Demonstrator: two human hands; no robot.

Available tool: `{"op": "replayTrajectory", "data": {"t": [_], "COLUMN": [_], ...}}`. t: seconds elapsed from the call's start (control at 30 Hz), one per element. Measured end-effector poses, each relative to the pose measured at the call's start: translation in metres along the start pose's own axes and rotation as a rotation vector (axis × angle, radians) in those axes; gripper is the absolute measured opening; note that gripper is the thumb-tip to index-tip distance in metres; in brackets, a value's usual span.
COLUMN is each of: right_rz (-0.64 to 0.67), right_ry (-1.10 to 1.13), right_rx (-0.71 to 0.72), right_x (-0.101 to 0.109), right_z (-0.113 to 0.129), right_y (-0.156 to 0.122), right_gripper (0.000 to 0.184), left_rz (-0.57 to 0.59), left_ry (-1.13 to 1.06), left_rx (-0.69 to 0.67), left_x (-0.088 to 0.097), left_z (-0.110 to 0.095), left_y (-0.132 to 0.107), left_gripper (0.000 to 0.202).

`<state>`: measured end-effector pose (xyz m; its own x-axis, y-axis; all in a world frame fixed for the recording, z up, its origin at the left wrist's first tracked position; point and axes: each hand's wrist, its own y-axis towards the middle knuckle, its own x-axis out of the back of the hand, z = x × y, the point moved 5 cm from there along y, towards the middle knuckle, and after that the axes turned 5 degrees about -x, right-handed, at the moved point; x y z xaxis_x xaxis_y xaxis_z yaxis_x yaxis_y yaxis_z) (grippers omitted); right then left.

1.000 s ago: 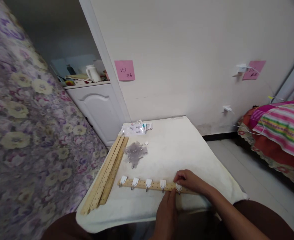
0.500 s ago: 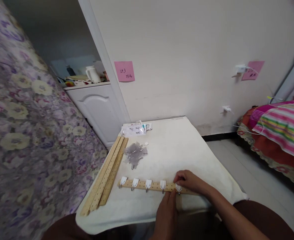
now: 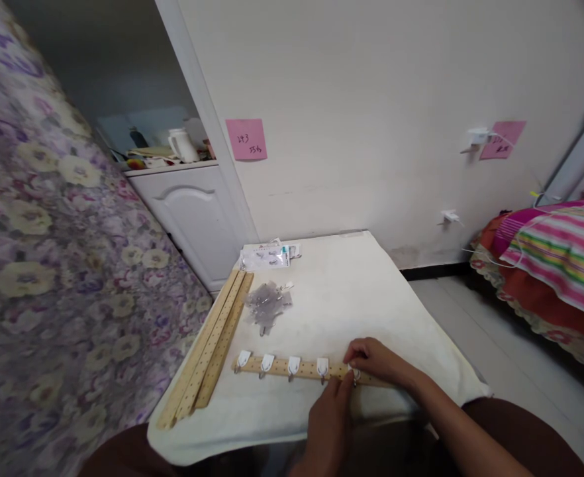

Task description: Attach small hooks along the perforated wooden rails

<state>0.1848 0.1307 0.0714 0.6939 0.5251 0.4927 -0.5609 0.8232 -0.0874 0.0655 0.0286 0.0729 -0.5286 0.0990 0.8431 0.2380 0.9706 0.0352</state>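
Across the near part of the table lies a perforated wooden strip (image 3: 282,368). Several white hooks (image 3: 294,364) with metal ends sit along it in a row. The rightmost white hook (image 3: 355,374) is partly covered by my fingers. My right hand (image 3: 374,358) is closed at its upper edge, thumb and fingers pinched together. From the near side my left hand (image 3: 329,414) presses its closed fingertips against the same hook and the strip's edge.
More perforated wooden strips (image 3: 207,348) lie along the table's left side. Beside them is a heap of clear plastic pieces (image 3: 268,303), with packaged hooks (image 3: 266,257) at the back edge. A floral curtain (image 3: 88,278) hangs at left; a bed (image 3: 560,258) stands at right.
My left fingertips have moved up and slightly right onto the rightmost hook, covering more of it. My right hand stays at the hook's upper edge.
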Motion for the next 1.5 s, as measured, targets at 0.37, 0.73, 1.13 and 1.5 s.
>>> {"op": "replayTrajectory", "data": {"t": [0.37,0.73,1.13,1.5], "right_rz": [0.071,0.113,0.062,-0.014], "right_ry": [0.102,0.201,0.032,-0.062], "right_rx": [-0.093,-0.144,-0.067,-0.111], "right_x": [0.000,-0.005,0.012,0.016], "right_z": [-0.004,-0.009,0.002,-0.007], "right_y": [-0.001,0.004,-0.005,-0.005], "right_gripper": [0.022,0.022,0.026,0.021], "left_rz": [0.150,0.174,0.154,0.052], "left_ry": [0.052,0.100,0.056,-0.069], "left_rx": [0.068,0.067,0.080,-0.020], "left_x": [0.001,-0.004,-0.003,0.001], "left_z": [-0.003,0.003,0.004,0.005], "left_y": [0.003,0.005,0.003,-0.005], "left_gripper": [0.051,0.051,0.061,0.054]}}
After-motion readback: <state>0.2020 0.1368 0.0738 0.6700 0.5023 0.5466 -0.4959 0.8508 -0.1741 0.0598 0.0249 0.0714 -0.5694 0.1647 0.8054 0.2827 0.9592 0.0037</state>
